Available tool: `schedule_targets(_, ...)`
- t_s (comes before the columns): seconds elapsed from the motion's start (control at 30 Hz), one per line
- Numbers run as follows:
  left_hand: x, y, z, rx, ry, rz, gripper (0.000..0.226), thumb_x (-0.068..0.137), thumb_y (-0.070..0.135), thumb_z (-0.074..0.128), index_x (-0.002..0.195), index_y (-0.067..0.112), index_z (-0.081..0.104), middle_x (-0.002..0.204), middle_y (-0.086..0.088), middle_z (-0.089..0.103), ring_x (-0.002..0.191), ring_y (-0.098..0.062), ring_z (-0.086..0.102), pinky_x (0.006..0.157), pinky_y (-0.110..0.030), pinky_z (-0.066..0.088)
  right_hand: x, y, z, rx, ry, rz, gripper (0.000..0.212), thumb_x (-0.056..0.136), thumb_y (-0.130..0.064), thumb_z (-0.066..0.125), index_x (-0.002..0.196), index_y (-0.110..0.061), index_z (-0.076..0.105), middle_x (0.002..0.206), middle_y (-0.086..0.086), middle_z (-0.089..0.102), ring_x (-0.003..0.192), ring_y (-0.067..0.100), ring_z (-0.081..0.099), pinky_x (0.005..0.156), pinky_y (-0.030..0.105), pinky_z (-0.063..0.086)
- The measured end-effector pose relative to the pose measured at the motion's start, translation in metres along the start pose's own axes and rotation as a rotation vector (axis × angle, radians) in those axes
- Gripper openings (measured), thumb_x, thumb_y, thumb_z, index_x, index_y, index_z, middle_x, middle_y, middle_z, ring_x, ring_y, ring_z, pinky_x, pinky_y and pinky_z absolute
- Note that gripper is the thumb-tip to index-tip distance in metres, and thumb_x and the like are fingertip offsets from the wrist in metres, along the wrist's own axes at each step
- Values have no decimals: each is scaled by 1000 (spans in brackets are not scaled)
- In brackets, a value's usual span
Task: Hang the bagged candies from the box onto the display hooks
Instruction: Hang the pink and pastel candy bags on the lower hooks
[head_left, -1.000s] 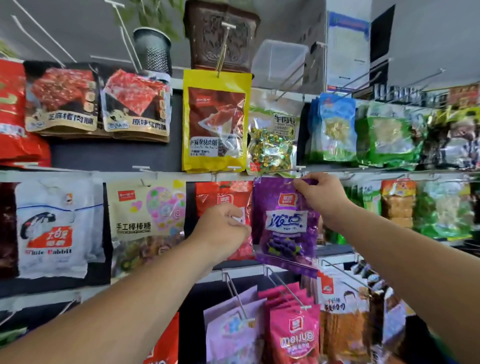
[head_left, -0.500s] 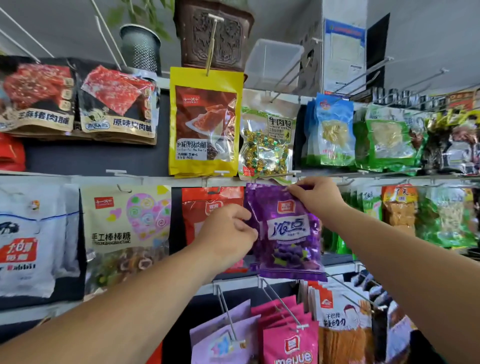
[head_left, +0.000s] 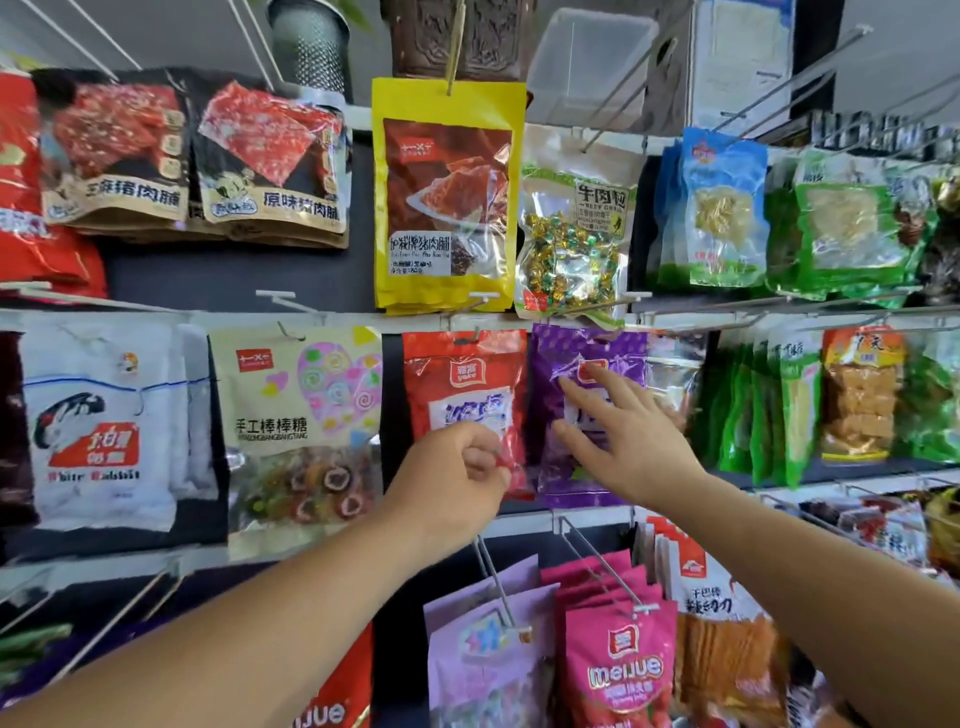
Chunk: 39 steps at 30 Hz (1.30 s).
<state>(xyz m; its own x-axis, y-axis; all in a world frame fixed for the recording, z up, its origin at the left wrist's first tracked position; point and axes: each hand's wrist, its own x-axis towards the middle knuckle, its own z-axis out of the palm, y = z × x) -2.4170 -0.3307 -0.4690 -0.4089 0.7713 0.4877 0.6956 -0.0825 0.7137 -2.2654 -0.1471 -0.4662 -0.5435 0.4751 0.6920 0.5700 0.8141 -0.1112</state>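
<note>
1. One purple bag (head_left: 608, 345) of candy hangs in the middle row of the display rack. Its top edge sits just under the rail, and the view is too soft to tell whether more bags hang behind it.
2. Two hands are raised to this row. The right hand (head_left: 623, 441) is open with its fingers spread, and the fingertips rest on the front of the purple bag, covering most of the label.
3. The left hand (head_left: 457, 467) is curled into a loose fist at the lower right corner of the single red bag (head_left: 462, 384), which hangs touching the purple bag's left side. I cannot tell whether it pinches the foil or only rests against it.
4. Further left in the same row hang one lollipop bag (head_left: 296, 415) and a stack of white bags (head_left: 98, 426). To the right are several green bags (head_left: 748, 415) and an orange bag (head_left: 857, 400).
5. Directly above are one yellow bag (head_left: 447, 192) and one clear bag of gold and green sweets (head_left: 571, 234). The bottom of the clear bag overlaps the purple bag's top edge.
6. Below the hands, two wire hooks (head_left: 597, 564) project forward. They carry lilac bags (head_left: 483, 644) and a stack of pink bags (head_left: 618, 665).
</note>
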Motion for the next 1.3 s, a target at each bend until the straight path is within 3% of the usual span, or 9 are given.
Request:
schedule_targets(0.13,-19,-11,-16,-2,4,-12,27,92,16,71,118,16,66,105,2,69,93,-12,68,72,-6,49,8,-11,-13,-61,-204,102,74,92,-77,37,158,-44,29,171,-11,10,158,18,12,124,50,21)
schedule_targets(0.27,-48,-15,-36,23,-52,-38,24,92,23,71,115,25,65,105,6,69,91,-6,67,72,-4,48,-20,-41,-16,-7,-22,136,60,92,-71,46,141,-37,57,142,-9,62,129,18,59,96,40,54)
schedule_targets(0.4,-83,-26,-49,57,-69,-68,40,92,28,72,130,22,60,111,8,68,97,-6,66,76,-5,46,-69,-88,1,195,-22,73,38,91,-62,57,115,-37,72,101,-15,76,102,18,71,84,36,56)
schedule_targets(0.5,-120,-45,-55,34,-68,-114,44,93,26,71,134,21,59,116,4,67,100,-11,66,75,-2,45,-111,-125,17,390,-173,76,36,85,-66,53,94,-38,74,74,-16,71,79,14,69,77,38,57)
schedule_targets(0.67,-203,-110,-53,35,-75,-209,48,92,31,71,137,27,55,120,8,67,104,-7,66,94,-26,52,-195,-173,76,633,-417,50,45,87,-67,49,64,-30,63,56,-6,56,56,9,49,63,40,48)
schedule_targets(0.87,-328,-205,-35,45,-155,-477,50,94,42,66,139,25,53,101,14,65,90,-6,67,87,-26,53,-335,-215,182,735,-791,196,68,90,-65,52,71,-1,64,69,23,65,54,21,53,59,47,49)
schedule_targets(1.03,-430,-264,-17,59,-204,-760,51,97,41,61,142,20,50,109,8,65,106,-15,65,99,-32,49,-434,-239,239,633,-1035,301,58,92,-62,56,76,-7,68,63,1,60,60,8,53,63,32,42)
schedule_targets(1.17,-512,-302,-4,68,-222,-954,45,99,40,57,139,19,54,115,-2,71,103,-16,67,96,-36,53,-500,-253,262,620,-1113,494,36,102,-39,58,124,-14,71,130,7,68,114,13,60,85,4,34)
schedule_targets(1.3,-568,-328,7,47,-166,-1115,47,99,39,56,143,23,50,117,-3,68,106,-19,66,93,-34,54,-553,-268,281,503,-1244,465,58,99,-64,42,152,-40,43,171,0,17,155,24,19,123,34,21)
